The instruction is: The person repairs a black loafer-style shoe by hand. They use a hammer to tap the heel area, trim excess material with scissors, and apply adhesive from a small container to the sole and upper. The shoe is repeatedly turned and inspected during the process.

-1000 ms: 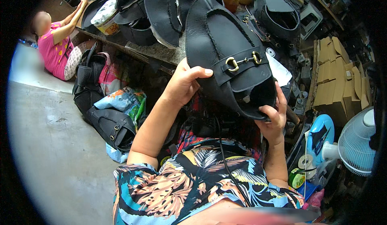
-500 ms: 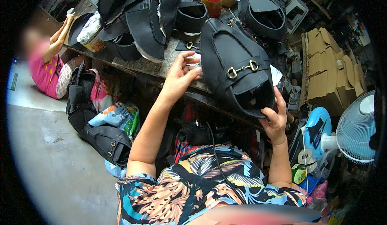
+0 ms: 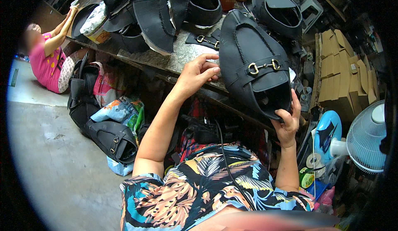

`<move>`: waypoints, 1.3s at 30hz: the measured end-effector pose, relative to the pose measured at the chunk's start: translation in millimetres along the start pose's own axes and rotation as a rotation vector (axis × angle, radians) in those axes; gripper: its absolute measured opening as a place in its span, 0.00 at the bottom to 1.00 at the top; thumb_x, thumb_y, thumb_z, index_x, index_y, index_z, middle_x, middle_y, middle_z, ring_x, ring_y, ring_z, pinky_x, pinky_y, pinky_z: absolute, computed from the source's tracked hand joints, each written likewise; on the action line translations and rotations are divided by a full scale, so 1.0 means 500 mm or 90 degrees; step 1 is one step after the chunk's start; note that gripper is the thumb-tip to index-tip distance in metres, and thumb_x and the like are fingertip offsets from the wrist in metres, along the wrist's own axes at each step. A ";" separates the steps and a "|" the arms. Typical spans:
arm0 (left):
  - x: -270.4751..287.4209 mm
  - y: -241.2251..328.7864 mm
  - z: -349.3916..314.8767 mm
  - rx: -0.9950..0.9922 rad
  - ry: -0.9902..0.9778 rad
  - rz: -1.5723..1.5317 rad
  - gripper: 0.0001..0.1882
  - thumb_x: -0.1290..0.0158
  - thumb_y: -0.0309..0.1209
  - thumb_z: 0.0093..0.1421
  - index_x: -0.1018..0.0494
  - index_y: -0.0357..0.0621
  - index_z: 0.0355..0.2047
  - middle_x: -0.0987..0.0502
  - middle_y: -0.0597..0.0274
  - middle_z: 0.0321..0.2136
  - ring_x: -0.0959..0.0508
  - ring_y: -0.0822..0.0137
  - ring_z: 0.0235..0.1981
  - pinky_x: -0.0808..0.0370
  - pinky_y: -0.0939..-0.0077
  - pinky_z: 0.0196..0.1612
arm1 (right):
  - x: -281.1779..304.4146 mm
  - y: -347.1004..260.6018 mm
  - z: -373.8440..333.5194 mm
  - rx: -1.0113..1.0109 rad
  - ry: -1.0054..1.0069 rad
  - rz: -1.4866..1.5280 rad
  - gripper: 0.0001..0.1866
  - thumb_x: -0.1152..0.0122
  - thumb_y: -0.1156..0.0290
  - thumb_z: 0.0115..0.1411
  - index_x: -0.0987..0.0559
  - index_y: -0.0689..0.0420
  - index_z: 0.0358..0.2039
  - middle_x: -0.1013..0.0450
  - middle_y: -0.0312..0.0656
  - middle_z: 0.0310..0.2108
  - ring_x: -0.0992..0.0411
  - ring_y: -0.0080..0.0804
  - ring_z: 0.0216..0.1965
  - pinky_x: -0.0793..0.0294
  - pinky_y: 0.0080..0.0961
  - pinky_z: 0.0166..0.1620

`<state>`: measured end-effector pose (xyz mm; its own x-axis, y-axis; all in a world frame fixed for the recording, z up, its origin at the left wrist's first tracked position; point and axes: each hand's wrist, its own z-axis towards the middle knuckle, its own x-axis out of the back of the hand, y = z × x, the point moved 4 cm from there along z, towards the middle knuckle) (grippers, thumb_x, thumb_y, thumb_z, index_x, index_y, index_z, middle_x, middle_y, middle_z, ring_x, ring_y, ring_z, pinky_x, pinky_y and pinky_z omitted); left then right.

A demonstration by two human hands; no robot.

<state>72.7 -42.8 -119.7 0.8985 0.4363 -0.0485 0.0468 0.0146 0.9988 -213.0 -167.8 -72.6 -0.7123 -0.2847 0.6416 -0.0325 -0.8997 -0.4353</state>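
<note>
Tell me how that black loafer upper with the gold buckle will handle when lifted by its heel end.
The black loafer upper probably keeps its shape: it stands out stiffly from the right hand, which grips only its opening. It seems light, since a few fingers carry it. Its matte leather looks unlikely to slip; the left hand steadies its side.

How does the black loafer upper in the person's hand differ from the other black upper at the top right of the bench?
The held loafer upper is lifted off the bench, gripped at its heel end by the right hand; the far upper rests on the bench untouched. The held one shows a gold metal bit across its strap; no such hardware shows on the far one. Both are black leather.
</note>
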 end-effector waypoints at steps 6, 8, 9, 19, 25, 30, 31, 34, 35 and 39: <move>-0.014 0.049 -0.057 -0.060 -0.100 -0.117 0.37 0.39 0.36 0.57 0.42 0.35 0.62 0.29 0.53 0.52 0.29 0.66 0.52 0.33 0.69 0.56 | -0.008 -0.031 0.025 0.037 0.033 0.067 0.16 0.26 0.71 0.45 0.24 0.53 0.32 0.45 0.61 0.62 0.35 0.56 0.58 0.29 0.40 0.55; -0.023 0.073 -0.108 -0.100 -0.132 -0.152 0.47 0.35 0.41 0.53 0.49 0.35 0.65 0.33 0.53 0.57 0.33 0.63 0.58 0.38 0.66 0.61 | -0.023 -0.043 0.044 0.076 0.018 0.061 0.17 0.24 0.68 0.44 0.25 0.54 0.31 0.46 0.64 0.61 0.35 0.57 0.57 0.29 0.42 0.55; -0.028 0.083 -0.138 -0.122 -0.125 -0.169 0.52 0.34 0.43 0.51 0.52 0.36 0.66 0.35 0.52 0.59 0.35 0.61 0.60 0.40 0.64 0.63 | -0.029 -0.052 0.053 0.113 0.003 0.065 0.16 0.25 0.69 0.45 0.24 0.56 0.32 0.47 0.64 0.61 0.36 0.59 0.58 0.29 0.42 0.56; 0.103 0.119 -0.381 -0.278 0.491 -0.466 0.17 0.52 0.34 0.64 0.30 0.39 0.49 0.23 0.52 0.48 0.23 0.58 0.49 0.26 0.63 0.54 | -0.160 -0.106 0.173 0.261 -0.167 0.173 0.29 0.29 0.64 0.46 0.24 0.50 0.52 0.31 0.49 0.55 0.28 0.49 0.50 0.24 0.37 0.50; 0.219 0.146 -0.530 -0.379 0.321 -0.442 0.23 0.57 0.41 0.63 0.28 0.31 0.46 0.22 0.47 0.38 0.29 0.69 0.21 0.34 0.79 0.23 | -0.218 -0.058 0.183 0.244 -0.242 -0.020 0.25 0.32 0.62 0.50 0.23 0.56 0.48 0.26 0.44 0.49 0.29 0.45 0.53 0.27 0.36 0.53; 0.191 0.122 -0.500 -0.346 0.322 -0.540 0.26 0.58 0.39 0.62 0.31 0.29 0.53 0.25 0.41 0.48 0.20 0.53 0.39 0.20 0.68 0.31 | -0.235 -0.032 0.161 0.207 -0.248 0.007 0.17 0.32 0.65 0.50 0.20 0.57 0.40 0.26 0.43 0.49 0.29 0.43 0.53 0.27 0.34 0.53; 0.178 0.121 -0.478 -0.334 0.274 -0.555 0.28 0.59 0.41 0.62 0.31 0.31 0.54 0.25 0.41 0.48 0.19 0.54 0.37 0.20 0.67 0.36 | -0.234 -0.028 0.160 0.202 -0.257 0.022 0.15 0.32 0.66 0.50 0.20 0.57 0.38 0.25 0.43 0.48 0.28 0.43 0.52 0.27 0.34 0.52; 0.159 0.105 -0.431 -0.332 0.367 -0.483 0.31 0.64 0.45 0.63 0.34 0.34 0.57 0.29 0.47 0.55 0.29 0.50 0.56 0.35 0.52 0.61 | -0.226 -0.019 0.165 0.189 -0.258 0.076 0.09 0.32 0.69 0.50 0.21 0.59 0.30 0.23 0.43 0.43 0.26 0.43 0.49 0.26 0.34 0.50; 0.162 0.099 -0.422 -0.332 0.406 -0.483 0.29 0.63 0.43 0.63 0.32 0.34 0.55 0.28 0.47 0.53 0.27 0.50 0.54 0.32 0.53 0.59 | -0.225 -0.018 0.168 0.182 -0.254 0.096 0.08 0.32 0.70 0.51 0.21 0.60 0.29 0.22 0.44 0.41 0.25 0.43 0.47 0.25 0.33 0.49; 0.189 0.092 -0.446 -0.316 0.443 -0.556 0.19 0.57 0.37 0.62 0.26 0.36 0.44 0.20 0.49 0.37 0.21 0.60 0.31 0.23 0.65 0.35 | -0.217 -0.026 0.177 0.191 -0.203 0.116 0.07 0.33 0.70 0.52 0.21 0.58 0.29 0.22 0.42 0.33 0.23 0.40 0.38 0.23 0.30 0.41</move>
<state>62.5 199.7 -76.7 0.2154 0.4942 -0.8423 0.2094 0.8191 0.5341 -73.3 -154.6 -80.8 -0.4351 -0.4921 0.7540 0.3112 -0.8680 -0.3869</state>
